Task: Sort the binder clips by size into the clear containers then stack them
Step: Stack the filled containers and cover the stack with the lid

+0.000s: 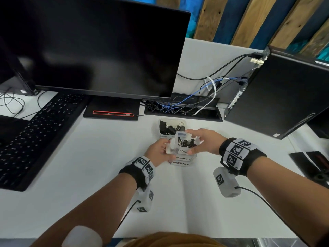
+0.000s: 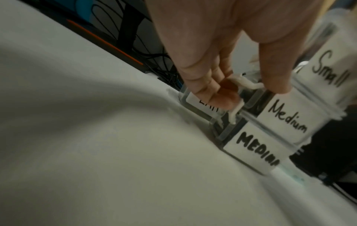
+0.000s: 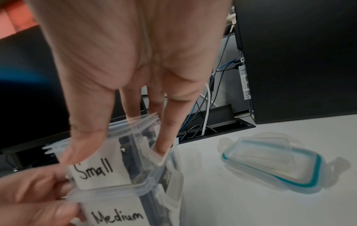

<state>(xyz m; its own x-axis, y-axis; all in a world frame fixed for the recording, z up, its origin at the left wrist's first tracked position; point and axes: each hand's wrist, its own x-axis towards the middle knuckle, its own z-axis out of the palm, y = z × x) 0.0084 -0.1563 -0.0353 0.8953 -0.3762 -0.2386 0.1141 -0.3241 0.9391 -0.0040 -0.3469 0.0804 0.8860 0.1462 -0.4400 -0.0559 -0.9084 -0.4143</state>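
Your left hand (image 1: pixel 159 148) pinching the Small container's (image 1: pixel 183 145) left latch tab, container upright, open top up, label facing you, on two stacked Medium containers (image 1: pixel 182 160) mid-worktop (image 1: pixel 89 157), your right hand's (image 1: pixel 201 140) fingers (image 3: pixel 170 122) gripping its right side, loose lid (image 3: pixel 270 160) further right.

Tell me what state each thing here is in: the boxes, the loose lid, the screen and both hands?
Small container: lidless, holding clips, top of the stack, gripped by both hands.
Two Medium containers: stacked beneath it.
Large container: open, clips inside, behind the stack.
Teal-rimmed lid: loose on the desk.
Monitor: dark.
Left hand: holding the Small container.
Right hand: pinching the Small container.
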